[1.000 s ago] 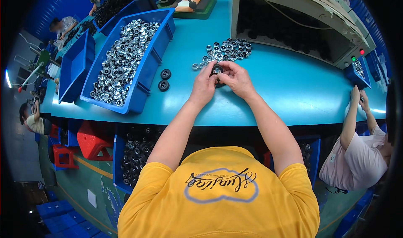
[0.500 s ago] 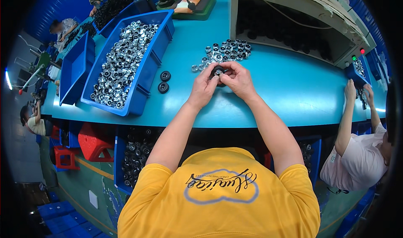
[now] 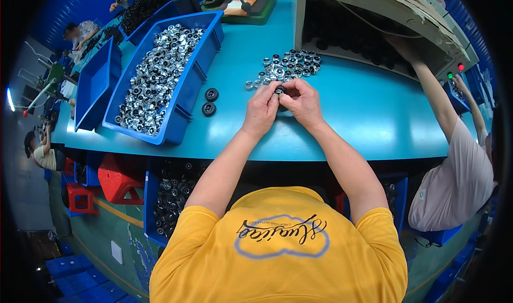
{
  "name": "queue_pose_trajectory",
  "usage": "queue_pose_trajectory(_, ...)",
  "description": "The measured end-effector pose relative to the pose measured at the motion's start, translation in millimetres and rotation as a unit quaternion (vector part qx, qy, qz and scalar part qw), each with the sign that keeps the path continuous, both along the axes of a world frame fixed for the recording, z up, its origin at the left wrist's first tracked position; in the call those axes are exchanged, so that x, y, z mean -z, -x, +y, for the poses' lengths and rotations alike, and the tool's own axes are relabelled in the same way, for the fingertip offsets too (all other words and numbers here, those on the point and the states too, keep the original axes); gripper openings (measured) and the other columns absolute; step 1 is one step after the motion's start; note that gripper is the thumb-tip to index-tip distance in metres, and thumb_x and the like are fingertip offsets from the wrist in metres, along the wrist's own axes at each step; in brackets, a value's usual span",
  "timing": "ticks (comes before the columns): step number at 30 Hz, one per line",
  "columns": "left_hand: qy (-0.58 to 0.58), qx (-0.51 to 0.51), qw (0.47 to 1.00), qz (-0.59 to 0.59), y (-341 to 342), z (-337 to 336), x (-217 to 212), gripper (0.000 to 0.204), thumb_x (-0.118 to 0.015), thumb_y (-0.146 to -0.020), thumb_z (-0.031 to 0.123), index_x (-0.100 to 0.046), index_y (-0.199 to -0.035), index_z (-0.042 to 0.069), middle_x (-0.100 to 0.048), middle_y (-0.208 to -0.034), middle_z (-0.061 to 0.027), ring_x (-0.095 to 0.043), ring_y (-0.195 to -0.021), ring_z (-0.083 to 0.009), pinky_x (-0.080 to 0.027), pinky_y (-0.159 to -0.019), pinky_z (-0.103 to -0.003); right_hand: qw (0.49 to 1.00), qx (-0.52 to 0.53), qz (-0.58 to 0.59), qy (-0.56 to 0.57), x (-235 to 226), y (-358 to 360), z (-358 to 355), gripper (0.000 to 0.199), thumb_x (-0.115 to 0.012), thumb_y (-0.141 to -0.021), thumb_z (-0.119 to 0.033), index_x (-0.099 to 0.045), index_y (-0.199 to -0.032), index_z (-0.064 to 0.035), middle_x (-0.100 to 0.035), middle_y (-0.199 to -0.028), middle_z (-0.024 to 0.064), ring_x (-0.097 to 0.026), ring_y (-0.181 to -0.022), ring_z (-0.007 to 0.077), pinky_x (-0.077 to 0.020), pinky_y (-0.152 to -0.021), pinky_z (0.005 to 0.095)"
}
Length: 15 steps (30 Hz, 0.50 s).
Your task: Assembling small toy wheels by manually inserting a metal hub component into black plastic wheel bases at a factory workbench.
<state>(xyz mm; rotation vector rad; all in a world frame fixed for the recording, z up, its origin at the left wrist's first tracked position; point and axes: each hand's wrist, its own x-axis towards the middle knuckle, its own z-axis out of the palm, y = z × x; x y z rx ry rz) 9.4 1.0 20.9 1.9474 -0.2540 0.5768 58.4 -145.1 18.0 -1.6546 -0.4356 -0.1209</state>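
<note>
A worn brown cardboard sheet lies atop the machine housing, upper right.

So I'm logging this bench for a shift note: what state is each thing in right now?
Left hand: closed on a small black part, touching the right hand.
Right hand: pinching the same small black part.
Large blue bin: filled with shiny metal parts.
Smaller blue bin: looks empty.
Two black rings: lying flat beside the large bin.
Loose pile of metal parts: spread on the table.
</note>
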Motion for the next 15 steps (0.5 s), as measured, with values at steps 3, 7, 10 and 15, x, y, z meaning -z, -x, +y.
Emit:
queue_pose_trajectory(3, 0.002, -0.008, 1.000, 0.007, 0.5, -0.2, 1.6, 0.031, -0.058, -0.096, -0.002, -0.067, -0.124, 0.007, -0.063, -0.098, -0.0118, -0.063, -0.082, -0.0203, -0.051, -0.072, -0.032, 1.000, 0.009, -0.010, 0.011, -0.4, 1.4, 0.3, 0.020, -0.076, -0.078, -0.005, -0.065, -0.094, -0.0003, -0.068, -0.085, 0.0047, -0.067, -0.074, 0.0097, -0.0546, -0.067, 0.0261)
queue_pose_trajectory(7, 0.013, 0.001, 1.000, 0.014, -0.4, 2.2, 0.6, 0.033, -0.056, -0.095, -0.004, -0.067, -0.125, 0.005, -0.065, -0.102, -0.0105, -0.064, -0.083, -0.0182, -0.053, -0.073, -0.030, 0.995, -0.049, 0.074, -0.045, 3.7, -4.5, -2.1, 0.022, -0.076, -0.079, -0.007, -0.067, -0.097, 0.0001, -0.070, -0.088, 0.0059, -0.067, -0.077, 0.0096, -0.0552, -0.068, 0.0259)
queue_pose_trajectory(10, 0.093, 0.027, 0.995, 0.026, -4.9, 4.2, 7.8, 0.036, -0.056, -0.093, -0.006, -0.067, -0.126, 0.005, -0.067, -0.103, -0.0089, -0.065, -0.084, -0.0155, -0.053, -0.075, -0.029, 0.988, -0.075, 0.118, -0.071, 0.1, -4.6, -3.8, 0.024, -0.077, -0.080, -0.008, -0.068, -0.100, 0.0010, -0.072, -0.090, 0.0072, -0.068, -0.078, 0.0099, -0.0557, -0.069, 0.0259)
queue_pose_trajectory(15, 0.114, 0.023, 0.992, 0.049, -4.4, 4.1, 5.9, 0.035, -0.059, -0.091, -0.005, -0.070, -0.122, 0.006, -0.068, -0.099, -0.0078, -0.064, -0.083, -0.0133, -0.054, -0.075, -0.028, 0.995, -0.044, 0.081, -0.022, -3.8, -0.2, -2.0, 0.024, -0.078, -0.079, -0.009, -0.068, -0.098, 0.0020, -0.072, -0.088, 0.0083, -0.069, -0.078, 0.0107, -0.0561, -0.070, 0.0258)
